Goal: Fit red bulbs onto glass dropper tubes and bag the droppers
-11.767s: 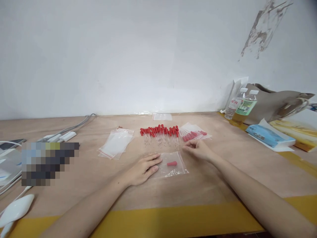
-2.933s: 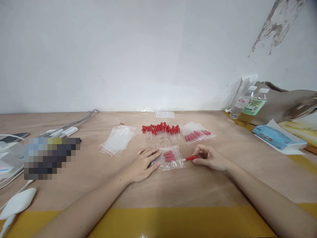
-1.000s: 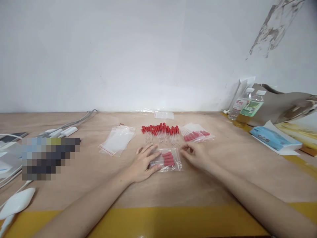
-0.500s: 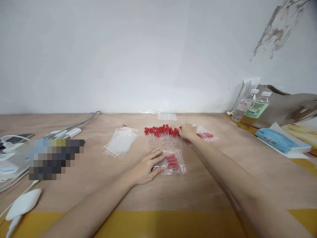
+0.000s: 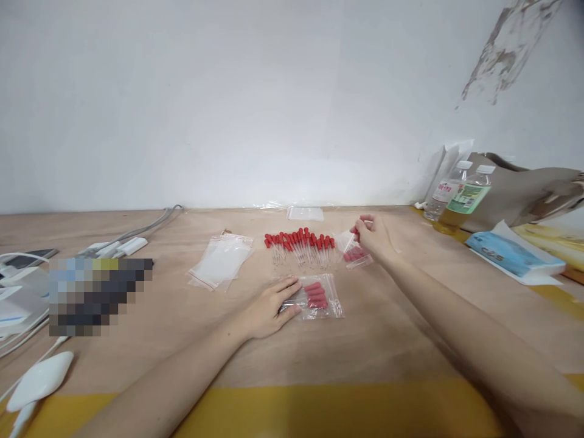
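My left hand (image 5: 267, 310) lies flat with its fingers stretched onto the left end of a clear zip bag (image 5: 331, 304), which holds several red-capped droppers. My right hand (image 5: 374, 238) is raised over a pile of filled bags (image 5: 353, 257), its fingers pinched on a red-capped dropper (image 5: 355, 230). Between the two hands a row of loose red-capped droppers (image 5: 298, 243) is laid out on the wooden table (image 5: 401, 340).
A stack of empty zip bags (image 5: 221, 258) lies left of the row, and one more bag (image 5: 305, 213) sits by the wall. Two bottles (image 5: 460, 194), a brown paper bag (image 5: 524, 188) and a blue pack (image 5: 511, 255) are at the right. Cables (image 5: 132, 234) and a white device (image 5: 39, 380) are at the left.
My right hand went from the bag's right end to the row of droppers, then lifted right with one pinched in it. The bag has gained droppers. My left hand stayed put.
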Available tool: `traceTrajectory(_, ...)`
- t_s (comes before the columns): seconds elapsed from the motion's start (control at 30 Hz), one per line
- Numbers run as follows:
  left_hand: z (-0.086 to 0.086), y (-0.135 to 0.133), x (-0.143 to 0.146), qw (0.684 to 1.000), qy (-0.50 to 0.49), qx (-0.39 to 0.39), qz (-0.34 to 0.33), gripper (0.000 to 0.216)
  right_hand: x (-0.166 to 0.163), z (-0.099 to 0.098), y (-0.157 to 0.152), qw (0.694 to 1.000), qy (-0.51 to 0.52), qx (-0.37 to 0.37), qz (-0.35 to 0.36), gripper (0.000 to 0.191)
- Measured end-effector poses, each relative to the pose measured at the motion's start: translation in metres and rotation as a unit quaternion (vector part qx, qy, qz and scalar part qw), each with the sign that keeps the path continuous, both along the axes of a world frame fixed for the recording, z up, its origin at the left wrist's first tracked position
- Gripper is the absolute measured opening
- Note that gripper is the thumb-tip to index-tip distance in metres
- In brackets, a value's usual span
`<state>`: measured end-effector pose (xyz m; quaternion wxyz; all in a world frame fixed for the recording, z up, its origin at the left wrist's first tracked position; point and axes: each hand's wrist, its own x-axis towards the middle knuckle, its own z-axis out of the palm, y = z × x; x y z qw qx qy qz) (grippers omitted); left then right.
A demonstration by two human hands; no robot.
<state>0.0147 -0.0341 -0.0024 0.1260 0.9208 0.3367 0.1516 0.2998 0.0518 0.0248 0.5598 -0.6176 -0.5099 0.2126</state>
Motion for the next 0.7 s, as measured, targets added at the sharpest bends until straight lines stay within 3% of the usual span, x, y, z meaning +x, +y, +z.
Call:
traceTrajectory(0.13, 0.000, 0.001, 0.001, 1.000, -0.005, 0.003, -0.001, 0.049, 0.006, -0.017, -0.044, 0.991, 0.115, -0.002, 0.064, 0.030)
traceTrajectory(0.23, 0.000, 0.000, 0.001, 1.000, -0.007, 0.005, -0.001, 0.049, 0.003, -0.030, -0.061, 0.983, 0.171, -0.005, 0.072, 0.036)
traceTrajectory(0.43, 0.000, 0.001, 0.001, 1.000, -0.004, 0.006, -0.001, 0.049, -0.006, -0.042, -0.066, 0.957, 0.275, 0.007, 0.088, 0.039)
traceTrajectory(0.7, -0.001, 0.002, 0.001, 1.000, -0.005, 0.009, -0.003, 0.049, -0.023, -0.044, -0.079, 0.931, 0.316, -0.033, 0.177, 0.041)
